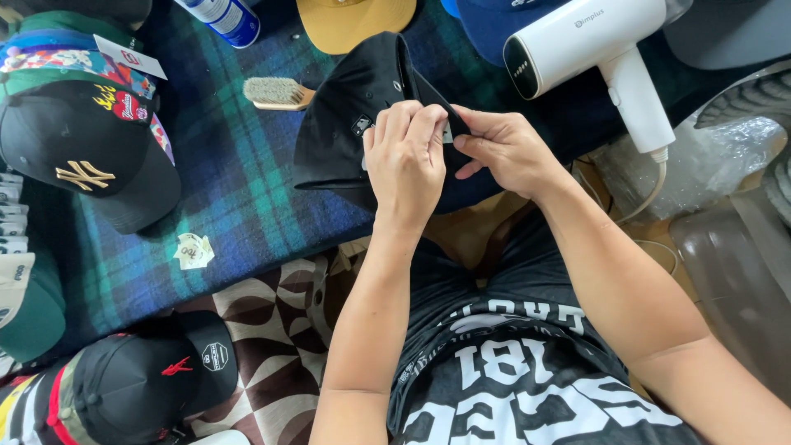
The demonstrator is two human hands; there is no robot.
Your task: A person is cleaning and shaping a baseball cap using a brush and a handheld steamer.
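We have the black cap (350, 115) up off the table (239, 198) and between both hands, so picking it up is behind us; what we are busy with now is a small pale tag or sticker (447, 134) at the cap's edge, and that part looks unfinished, since the tag is still on the cap. Our left hand (405, 156) is curled shut over the cap's rim, the knuckles toward the camera, the fingertips pressing the fabric near the tag. Our right hand (507, 148) pinches the same spot from the other side, thumb and forefinger closed narrowly on the cap's edge right where the pale bit shows. We cannot tell whether the tag is being pulled off or pressed on.

The cap itself is plain black, soft-looking, with a small white emblem (362, 125) on its side and a little eyelet in the crown. It hangs tilted above the plaid cloth, its crown pointing away from us.

Around it on the table lie a wooden brush (276, 92) just to the left, a tan cap (356, 21) beyond, a white handheld steamer (597, 49) to the right, and a black cap with gold stitching (91, 156) well to the left. Another black cap with a red mark (148, 379) sits near our left elbow.
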